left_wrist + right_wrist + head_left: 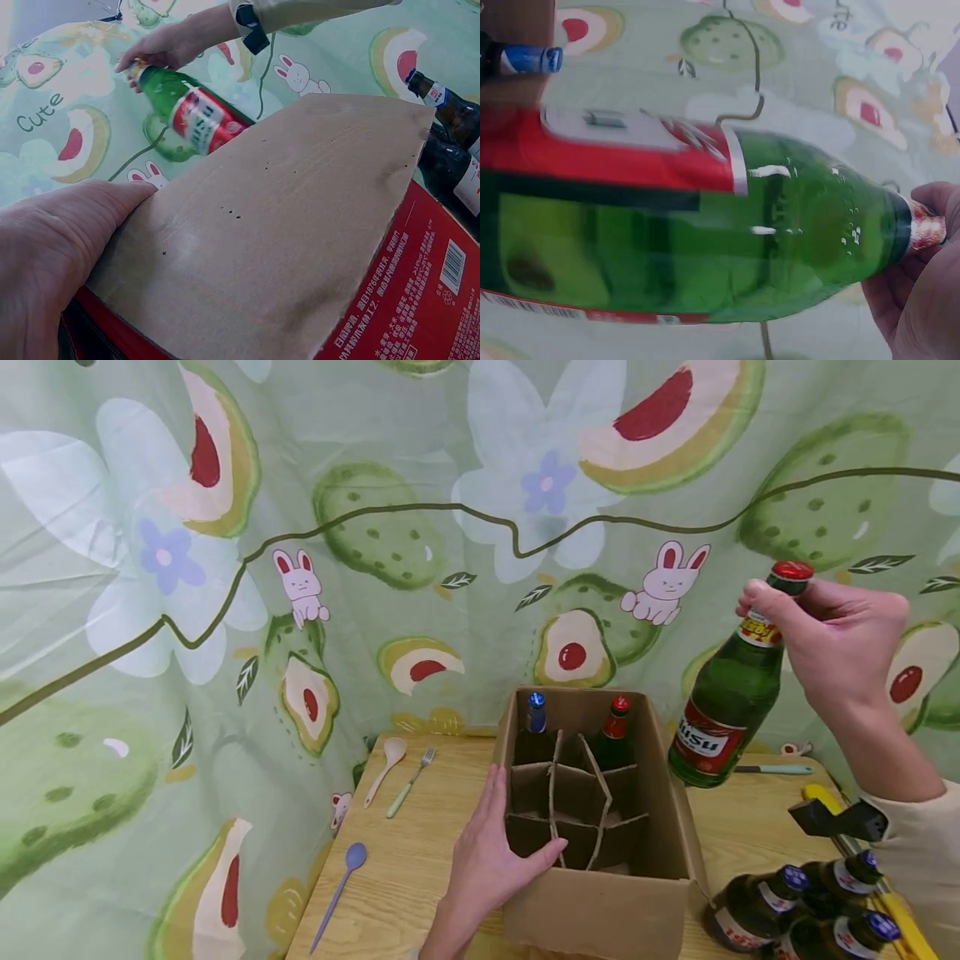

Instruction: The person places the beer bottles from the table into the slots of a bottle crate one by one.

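Observation:
By its neck, my right hand [843, 627] holds a green beer bottle [723, 710] with a red cap, tilted in the air right of a cardboard box [592, 910]. In the right wrist view the bottle [795, 225] fills much of the frame. My left hand [491, 852] rests against the box's left front corner, fingers straight along the outer side, thumb over the front edge. Cardboard dividers [555, 793] split the box into compartments. A blue-capped bottle [536, 714] stands in its back left compartment, a red-capped bottle [617, 722] in the back right one.
Several dark blue-capped bottles [757, 906] stand right of the box. Left of it lie a pale spoon [390, 760], a fork [412, 783] and a blue spoon [341, 885]. A blue-handled utensil [780, 769] and a yellow-handled tool [821, 795] lie at right. Printed cloth [427, 435] hangs behind.

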Action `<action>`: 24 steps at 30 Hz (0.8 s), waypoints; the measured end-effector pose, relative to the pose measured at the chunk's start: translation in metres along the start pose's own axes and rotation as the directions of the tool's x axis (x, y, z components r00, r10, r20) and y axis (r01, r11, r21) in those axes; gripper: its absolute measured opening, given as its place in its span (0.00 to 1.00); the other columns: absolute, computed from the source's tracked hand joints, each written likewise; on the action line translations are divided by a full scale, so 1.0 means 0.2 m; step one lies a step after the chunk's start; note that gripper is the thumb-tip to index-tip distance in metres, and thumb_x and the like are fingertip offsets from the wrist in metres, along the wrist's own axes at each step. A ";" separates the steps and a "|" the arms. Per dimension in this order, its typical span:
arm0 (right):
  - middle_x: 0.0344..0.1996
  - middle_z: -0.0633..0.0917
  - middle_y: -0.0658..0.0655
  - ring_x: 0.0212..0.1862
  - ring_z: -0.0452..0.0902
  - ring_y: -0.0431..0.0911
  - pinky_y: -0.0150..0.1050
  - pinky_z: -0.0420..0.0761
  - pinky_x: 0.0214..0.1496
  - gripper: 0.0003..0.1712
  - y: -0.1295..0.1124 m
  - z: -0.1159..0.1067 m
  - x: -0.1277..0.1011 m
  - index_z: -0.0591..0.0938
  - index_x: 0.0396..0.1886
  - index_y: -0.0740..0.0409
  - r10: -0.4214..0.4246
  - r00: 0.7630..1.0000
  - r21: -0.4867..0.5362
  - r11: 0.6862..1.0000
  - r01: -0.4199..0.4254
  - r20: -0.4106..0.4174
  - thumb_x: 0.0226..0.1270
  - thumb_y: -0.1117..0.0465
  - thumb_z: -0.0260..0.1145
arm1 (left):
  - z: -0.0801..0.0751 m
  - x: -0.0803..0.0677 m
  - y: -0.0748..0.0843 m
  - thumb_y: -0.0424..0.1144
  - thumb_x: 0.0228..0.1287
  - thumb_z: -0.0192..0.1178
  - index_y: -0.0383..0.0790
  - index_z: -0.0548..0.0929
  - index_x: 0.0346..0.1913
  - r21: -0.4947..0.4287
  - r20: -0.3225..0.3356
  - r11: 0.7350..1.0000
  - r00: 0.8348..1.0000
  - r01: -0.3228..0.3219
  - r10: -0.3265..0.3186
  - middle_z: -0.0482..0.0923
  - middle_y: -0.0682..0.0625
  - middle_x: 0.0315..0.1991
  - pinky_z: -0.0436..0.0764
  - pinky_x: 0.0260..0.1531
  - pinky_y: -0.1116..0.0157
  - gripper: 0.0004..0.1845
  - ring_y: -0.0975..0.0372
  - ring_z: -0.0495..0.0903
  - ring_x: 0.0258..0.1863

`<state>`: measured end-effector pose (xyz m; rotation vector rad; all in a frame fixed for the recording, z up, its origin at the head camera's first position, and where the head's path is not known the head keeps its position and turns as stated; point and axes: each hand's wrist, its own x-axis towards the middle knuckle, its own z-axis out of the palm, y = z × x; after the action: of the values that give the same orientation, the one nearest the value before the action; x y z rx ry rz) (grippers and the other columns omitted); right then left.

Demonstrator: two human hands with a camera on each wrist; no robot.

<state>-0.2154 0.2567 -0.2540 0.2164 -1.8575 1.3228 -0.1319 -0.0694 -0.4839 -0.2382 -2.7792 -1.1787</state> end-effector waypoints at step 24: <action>0.18 0.84 0.56 0.17 0.68 0.45 0.36 0.65 0.17 0.16 0.06 0.64 -0.33 0.93 0.33 0.59 0.087 0.897 0.015 0.995 -0.103 0.434 0.68 0.50 0.76 | -0.01 0.00 0.00 0.83 0.52 0.61 0.55 0.46 0.86 -0.025 0.021 0.999 0.999 0.032 -0.031 0.45 0.55 0.86 0.73 0.63 0.34 0.66 0.47 0.63 0.78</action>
<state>-0.2452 0.1332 -0.3221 0.4785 -2.2372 1.4652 -0.1323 -0.0705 -0.4830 -0.2110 -2.7973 -1.2258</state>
